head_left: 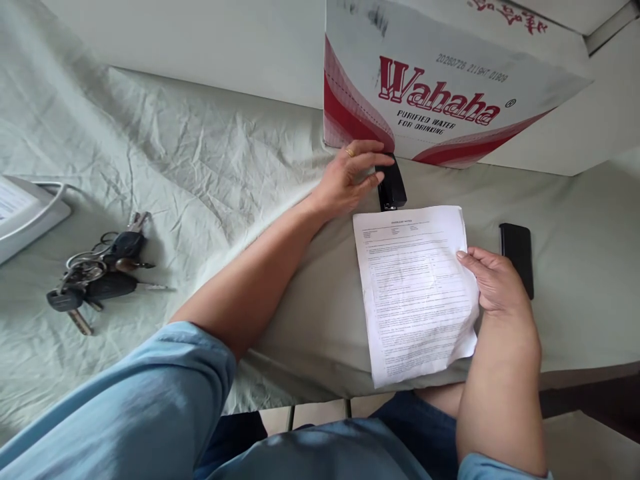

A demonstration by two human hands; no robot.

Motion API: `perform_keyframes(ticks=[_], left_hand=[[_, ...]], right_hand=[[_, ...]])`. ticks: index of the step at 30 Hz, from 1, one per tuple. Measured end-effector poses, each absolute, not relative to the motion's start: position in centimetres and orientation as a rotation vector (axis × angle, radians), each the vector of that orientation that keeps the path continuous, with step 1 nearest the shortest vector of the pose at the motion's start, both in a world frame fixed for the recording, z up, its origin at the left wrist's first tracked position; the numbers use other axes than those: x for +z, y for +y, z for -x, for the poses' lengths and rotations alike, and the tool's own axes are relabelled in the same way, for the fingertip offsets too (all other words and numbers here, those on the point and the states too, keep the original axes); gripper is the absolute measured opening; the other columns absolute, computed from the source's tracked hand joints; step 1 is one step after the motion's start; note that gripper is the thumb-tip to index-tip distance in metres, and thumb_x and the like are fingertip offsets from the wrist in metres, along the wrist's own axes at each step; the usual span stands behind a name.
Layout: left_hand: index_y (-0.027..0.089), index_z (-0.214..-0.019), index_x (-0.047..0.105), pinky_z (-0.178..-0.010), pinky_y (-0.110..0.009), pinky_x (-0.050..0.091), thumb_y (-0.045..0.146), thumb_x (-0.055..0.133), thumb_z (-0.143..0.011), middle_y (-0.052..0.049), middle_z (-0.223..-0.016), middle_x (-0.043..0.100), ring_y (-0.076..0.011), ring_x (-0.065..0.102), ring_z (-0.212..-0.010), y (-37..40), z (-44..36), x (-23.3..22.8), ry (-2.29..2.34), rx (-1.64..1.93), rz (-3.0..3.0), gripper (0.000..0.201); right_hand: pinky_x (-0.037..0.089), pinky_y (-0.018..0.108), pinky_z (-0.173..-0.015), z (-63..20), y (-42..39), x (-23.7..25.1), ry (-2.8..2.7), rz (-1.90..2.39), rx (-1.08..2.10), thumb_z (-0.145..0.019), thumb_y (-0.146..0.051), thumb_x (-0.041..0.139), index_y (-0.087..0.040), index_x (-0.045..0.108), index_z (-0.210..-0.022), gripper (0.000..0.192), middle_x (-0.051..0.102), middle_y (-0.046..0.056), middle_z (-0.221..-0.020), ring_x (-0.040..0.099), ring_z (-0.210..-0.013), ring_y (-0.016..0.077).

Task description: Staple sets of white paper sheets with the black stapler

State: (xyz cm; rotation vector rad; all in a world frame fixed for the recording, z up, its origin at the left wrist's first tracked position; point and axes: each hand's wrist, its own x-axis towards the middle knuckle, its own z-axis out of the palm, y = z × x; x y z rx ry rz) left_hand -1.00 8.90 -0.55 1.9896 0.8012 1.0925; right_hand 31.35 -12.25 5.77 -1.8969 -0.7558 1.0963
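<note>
Left hand on the stapler, right hand steadying the paper.
On the cloth-covered tabletop (200,173), below the box (440,80), the paper (415,293) lies pinned at its right edge by the right hand (495,283); the left hand (350,177) grips the stapler (391,187) just above the sheet's top edge. Best keep the sheet flat and square the corner.

The table carries one printed sheet (417,293), one black stapler (391,183), one dark phone (517,257), one bunch of keys (100,270) and one cardboard box (440,80).

left hand (350,177): arm stretched forward, fingers curled, ring on one finger | right hand (493,280): forearm bent inward, fingers loosely bent, thumb on top
</note>
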Motion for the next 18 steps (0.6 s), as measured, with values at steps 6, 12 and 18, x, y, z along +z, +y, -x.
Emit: perform_keyframes(ticks=[6, 12, 18], left_hand=[[0.029, -0.140, 0.090, -0.148, -0.063, 0.050, 0.062, 0.068, -0.116, -0.014, -0.175, 0.075, -0.0392, 0.065, -0.172, 8.7, 0.5, -1.3, 0.628, 0.952, -2.075, 0.047], [0.027, -0.136, 0.088, -0.146, -0.063, 0.050, 0.046, 0.078, -0.110, -0.014, -0.174, 0.076, -0.0392, 0.065, -0.170, 7.9, 0.4, -0.2, 0.712, 0.923, -2.105, 0.034], [0.032, -0.145, 0.090, -0.143, -0.062, 0.051, 0.041, 0.079, -0.109, -0.014, -0.176, 0.071, -0.0393, 0.065, -0.166, 7.3, -0.3, -0.4, 0.787, 0.899, -2.180, 0.039]], right_hand=[[0.063, 0.034, -0.066, -31.8, -12.2, 5.4, -0.722, 1.869, 1.070, -0.055, -0.063, 0.118, -0.026, 0.088, -0.082, 0.054, 0.081, 0.000, -0.073, 0.074, -0.068, 0.0207], [0.066, 0.039, -0.066, -32.6, -12.4, 5.0, -0.709, 1.884, 1.031, -0.063, -0.061, 0.114, -0.028, 0.085, -0.084, 0.048, 0.082, 0.001, -0.073, 0.077, -0.068, 0.0249], [0.067, 0.040, -0.067, -32.9, -12.4, 4.8, -0.692, 1.891, 1.019, -0.060, -0.058, 0.116, -0.029, 0.085, -0.084, 0.049, 0.085, 0.002, -0.078, 0.080, -0.074, 0.0281]])
